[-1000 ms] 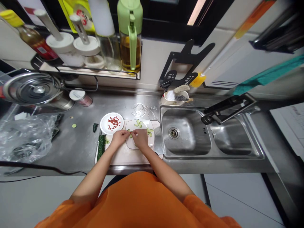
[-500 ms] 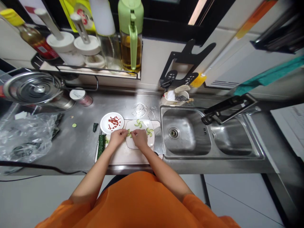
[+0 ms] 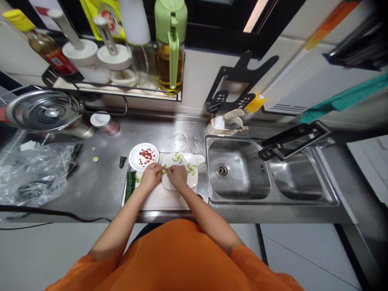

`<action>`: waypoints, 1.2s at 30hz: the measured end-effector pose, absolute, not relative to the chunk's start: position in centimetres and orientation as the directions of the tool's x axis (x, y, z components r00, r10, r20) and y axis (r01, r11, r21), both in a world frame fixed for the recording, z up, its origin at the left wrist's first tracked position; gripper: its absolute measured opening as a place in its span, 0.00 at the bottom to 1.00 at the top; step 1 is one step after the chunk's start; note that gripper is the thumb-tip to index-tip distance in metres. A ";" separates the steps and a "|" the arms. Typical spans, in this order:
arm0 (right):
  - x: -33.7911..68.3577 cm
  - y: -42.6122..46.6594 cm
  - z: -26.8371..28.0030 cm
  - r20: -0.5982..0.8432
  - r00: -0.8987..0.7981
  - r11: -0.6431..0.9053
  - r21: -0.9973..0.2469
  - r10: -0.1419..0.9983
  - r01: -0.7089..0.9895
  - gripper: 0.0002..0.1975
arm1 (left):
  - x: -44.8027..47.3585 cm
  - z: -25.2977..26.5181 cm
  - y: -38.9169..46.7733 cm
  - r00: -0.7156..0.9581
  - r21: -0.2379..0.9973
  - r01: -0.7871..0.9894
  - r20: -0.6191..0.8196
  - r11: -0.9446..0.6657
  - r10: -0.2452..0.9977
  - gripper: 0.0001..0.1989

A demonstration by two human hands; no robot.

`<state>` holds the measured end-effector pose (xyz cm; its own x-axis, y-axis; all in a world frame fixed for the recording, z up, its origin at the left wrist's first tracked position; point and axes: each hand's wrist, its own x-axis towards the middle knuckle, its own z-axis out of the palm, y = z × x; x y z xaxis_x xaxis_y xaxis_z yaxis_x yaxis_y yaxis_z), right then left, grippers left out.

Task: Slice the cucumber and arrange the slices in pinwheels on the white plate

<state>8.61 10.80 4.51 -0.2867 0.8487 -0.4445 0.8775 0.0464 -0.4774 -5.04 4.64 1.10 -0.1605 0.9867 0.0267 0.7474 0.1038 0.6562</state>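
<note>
My left hand [image 3: 152,176] pinches at a cucumber slice [image 3: 164,169] over the left side of a white square plate [image 3: 179,184]. Close beside it, my right hand [image 3: 178,176] has its fingers pressed together; what they hold is too small to tell. More cucumber slices lie on the plate in curved, flower-like groups [image 3: 177,158], at its top and right. The plate rests on a cutting board [image 3: 165,204]. A piece of dark green cucumber [image 3: 130,186] lies at the board's left, and a round white plate [image 3: 135,155] with small red pieces sits behind my left hand.
A knife blade [image 3: 204,180] lies between the board and the double sink [image 3: 239,171]. Left on the counter are a cucumber end [image 3: 122,161], a small round slice [image 3: 95,159] and a plastic bag [image 3: 45,169]. Bottles and an oil jug [image 3: 170,52] stand on the rack behind.
The view has shifted slightly. My hands stay over the plate's left side, with only small finger movements; the plates and cucumber have not visibly moved.
</note>
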 end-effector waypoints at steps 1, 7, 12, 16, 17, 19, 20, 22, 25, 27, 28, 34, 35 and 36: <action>8.6 10.8 4.5 -0.446 -0.287 0.046 -0.476 0.848 0.878 0.11 | -5.1 1.0 4.7 -0.157 0.654 0.750 0.021 0.105 0.987 0.16; 8.5 10.8 4.4 -0.438 -0.287 0.063 -0.459 0.852 0.886 0.11 | -5.2 0.3 4.9 -0.127 0.633 0.767 -0.014 0.107 0.992 0.17; 8.4 10.8 4.2 -0.433 -0.292 0.070 -0.460 0.853 0.885 0.11 | -5.2 -0.2 5.0 -0.107 0.611 0.786 -0.026 0.101 0.994 0.17; 8.5 10.8 4.1 -0.435 -0.295 0.065 -0.471 0.851 0.880 0.11 | -5.3 -0.1 5.0 -0.103 0.595 0.797 -0.028 0.100 0.994 0.17; 8.6 10.8 4.1 -0.435 -0.298 0.065 -0.474 0.850 0.878 0.11 | -5.3 -0.1 5.0 -0.103 0.594 0.798 -0.028 0.100 0.994 0.17; 8.6 10.8 4.0 -0.436 -0.300 0.065 -0.477 0.849 0.877 0.11 | -5.3 -0.1 5.0 -0.101 0.595 0.798 -0.028 0.098 0.995 0.16; 8.6 10.9 4.0 -0.438 -0.298 0.063 -0.475 0.848 0.878 0.11 | -5.3 -0.1 5.0 -0.098 0.597 0.796 -0.029 0.096 0.995 0.16; 8.6 10.9 3.9 -0.440 -0.294 0.061 -0.471 0.849 0.880 0.10 | -5.3 -0.1 5.0 -0.097 0.601 0.793 -0.026 0.093 0.995 0.16; 8.6 10.9 3.8 -0.437 -0.298 0.068 -0.468 0.848 0.881 0.10 | -5.2 -0.1 5.0 -0.101 0.610 0.787 -0.018 0.091 0.995 0.16; 8.6 10.9 3.8 -0.437 -0.305 0.074 -0.470 0.847 0.880 0.09 | -5.2 -0.1 5.0 -0.108 0.619 0.779 -0.017 0.095 0.994 0.16; 8.6 10.9 3.8 -0.437 -0.307 0.076 -0.470 0.846 0.879 0.09 | -5.2 0.0 5.0 -0.111 0.625 0.774 -0.016 0.096 0.994 0.16; 8.9 10.8 4.0 -0.431 -0.317 0.087 -0.474 0.845 0.876 0.09 | -5.2 0.2 4.9 -0.129 0.647 0.754 -0.020 0.111 0.991 0.16; 9.0 10.8 4.0 -0.432 -0.318 0.088 -0.474 0.844 0.876 0.09 | -5.2 0.2 4.9 -0.130 0.649 0.752 -0.022 0.114 0.991 0.16; 9.0 10.8 4.0 -0.432 -0.317 0.086 -0.475 0.844 0.876 0.08 | -5.2 0.2 4.9 -0.129 0.650 0.751 -0.023 0.113 0.991 0.16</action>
<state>9.03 10.78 4.05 -0.3174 0.8442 -0.4320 0.8760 0.0865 -0.4746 -5.19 4.92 0.24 -0.1294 0.9913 -0.0232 0.7514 0.1132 0.6501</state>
